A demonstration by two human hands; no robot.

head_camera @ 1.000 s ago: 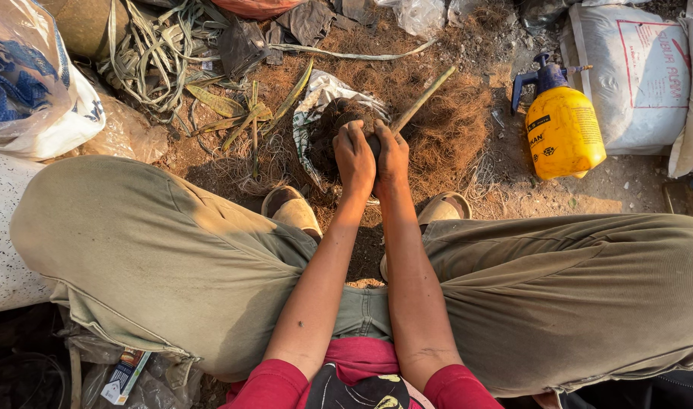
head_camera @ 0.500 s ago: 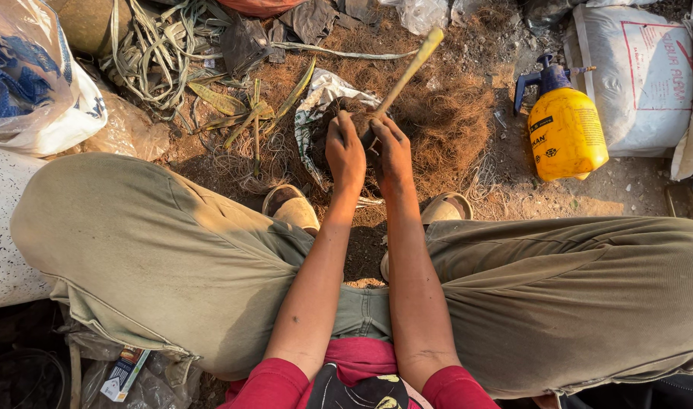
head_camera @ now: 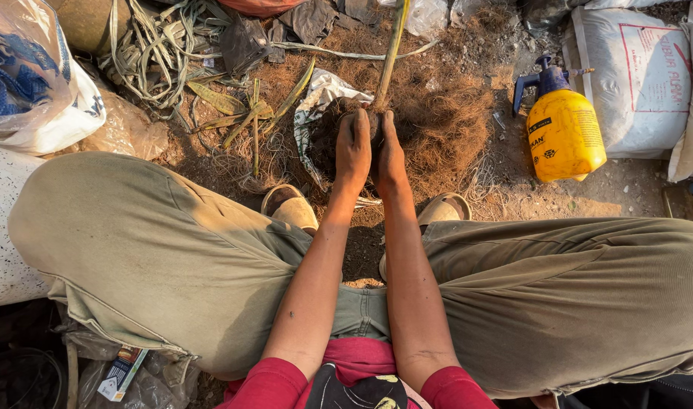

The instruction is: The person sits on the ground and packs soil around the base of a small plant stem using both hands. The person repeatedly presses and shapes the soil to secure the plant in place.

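A torn plastic bag (head_camera: 323, 98) lies open on the ground between my feet, with dark soil in it. A thin green-yellow stem (head_camera: 389, 53) stands up from a dark root ball (head_camera: 373, 125) over that bag. My left hand (head_camera: 353, 148) and right hand (head_camera: 389, 155) press flat together around the root ball, arms straight out. A yellow spray bottle (head_camera: 562, 132) stands on my right.

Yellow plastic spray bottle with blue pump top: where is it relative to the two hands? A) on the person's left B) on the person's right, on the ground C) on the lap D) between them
B: the yellow plastic spray bottle stands on the dirt to the right of the right hand and left hand, beside a white sack.
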